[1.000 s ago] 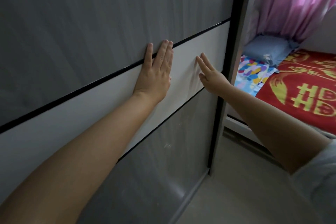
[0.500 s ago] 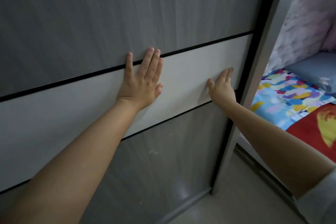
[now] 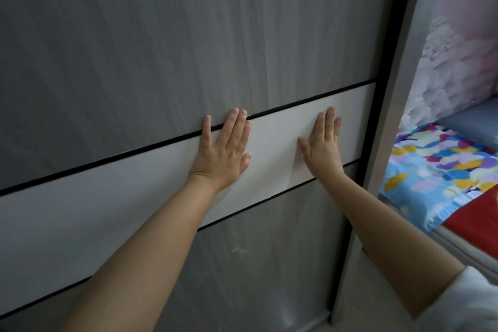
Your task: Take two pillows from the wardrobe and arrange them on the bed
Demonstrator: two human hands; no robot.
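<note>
A grey sliding wardrobe door (image 3: 161, 48) fills most of the view, crossed by a white band (image 3: 94, 197) edged in black. My left hand (image 3: 225, 151) lies flat on the band, fingers spread and reaching over its upper black line. My right hand (image 3: 323, 148) presses flat on the band close to the door's dark right edge (image 3: 388, 116). Neither hand holds anything. The door is shut, so the inside of the wardrobe and any pillows there are hidden. At the right lies the bed (image 3: 442, 170) with a colourful patterned sheet.
A grey wardrobe side panel (image 3: 398, 89) stands between the door and the bed. A red cover (image 3: 477, 213) and a blue-grey pillow (image 3: 471, 121) lie on the bed. Pale floor (image 3: 377, 291) shows at the bottom right.
The view has swung left, so less of the bed shows. My right hand has turned flat onto the white band, a little further from the door's right edge. My left hand stays on the band.
</note>
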